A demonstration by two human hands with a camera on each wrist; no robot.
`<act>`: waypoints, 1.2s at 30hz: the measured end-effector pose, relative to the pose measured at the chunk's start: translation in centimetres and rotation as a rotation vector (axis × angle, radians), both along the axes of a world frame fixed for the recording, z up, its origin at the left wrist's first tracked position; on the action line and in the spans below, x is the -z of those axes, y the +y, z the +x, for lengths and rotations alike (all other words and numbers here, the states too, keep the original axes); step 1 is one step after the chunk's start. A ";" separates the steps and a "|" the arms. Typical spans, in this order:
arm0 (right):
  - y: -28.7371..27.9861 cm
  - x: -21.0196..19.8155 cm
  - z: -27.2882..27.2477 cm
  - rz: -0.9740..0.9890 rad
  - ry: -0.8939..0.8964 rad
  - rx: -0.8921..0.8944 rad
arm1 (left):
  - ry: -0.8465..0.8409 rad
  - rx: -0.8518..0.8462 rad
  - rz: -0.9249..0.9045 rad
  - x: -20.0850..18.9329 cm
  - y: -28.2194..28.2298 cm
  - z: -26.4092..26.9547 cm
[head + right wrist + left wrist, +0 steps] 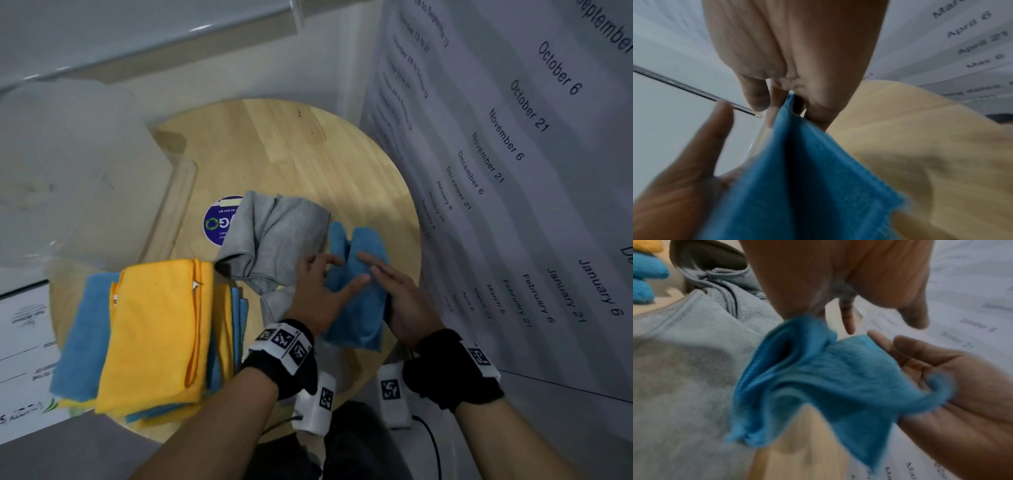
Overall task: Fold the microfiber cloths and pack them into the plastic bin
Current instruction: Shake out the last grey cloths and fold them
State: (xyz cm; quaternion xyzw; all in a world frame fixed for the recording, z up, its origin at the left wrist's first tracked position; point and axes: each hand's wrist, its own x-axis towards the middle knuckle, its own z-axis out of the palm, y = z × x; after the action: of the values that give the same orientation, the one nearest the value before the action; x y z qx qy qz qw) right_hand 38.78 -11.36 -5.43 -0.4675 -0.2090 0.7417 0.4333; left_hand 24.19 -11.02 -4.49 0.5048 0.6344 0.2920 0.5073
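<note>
Centrally, above the near right part of the round wooden table (298, 147), a blue cloth (356, 308) is held between both hands. The left hand (317, 294) is reached forward with the wrist bent slightly right; in the left wrist view its fingers (797, 305) are seen pinching an upper edge of the blue cloth, while the thumb is stretched out towards the other hand. The right hand (407, 301) is held with the palm turned inward and the fingers extended and close together; the cloth's right edge is draped across its palm, and in the right wrist view a fold of it is caught between the fingers (818, 113). The blue cloth is soft and fuzzy, creased down its middle, with the lower part hanging loose.

Just to its left, a grey cloth (274, 240) of nubbly pile and stitched hem is lain crumpled on the table, partly covering a round purple sticker (214, 222). Nearer the left edge, a stack of yellow and blue cloths (154, 335) is piled in flat folded rectangles. A clear plastic bin (85, 164) with rounded corners is set at the far left. Black wrist straps (284, 356) with white marker tags are worn on both arms. A printed sheet of dates (513, 154) is spread at the right.
</note>
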 end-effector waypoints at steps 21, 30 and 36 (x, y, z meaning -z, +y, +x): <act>2.7 4.8 7.4 0.009 -0.857 -0.110 | 0.132 -0.111 -0.251 5.3 3.3 -2.9; 3.0 6.7 8.5 -0.120 -0.868 0.086 | 0.405 0.068 -0.157 5.7 5.0 -2.0; 4.0 4.2 6.7 0.106 -0.959 0.004 | 0.334 0.248 -0.221 5.5 6.0 -1.6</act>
State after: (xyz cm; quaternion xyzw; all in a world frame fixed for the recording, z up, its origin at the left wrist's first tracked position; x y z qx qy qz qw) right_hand 45.50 -7.31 -9.63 -0.7345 -0.4217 0.4300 0.3128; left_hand 22.56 -5.02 -9.97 0.5615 0.6708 0.0686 0.4796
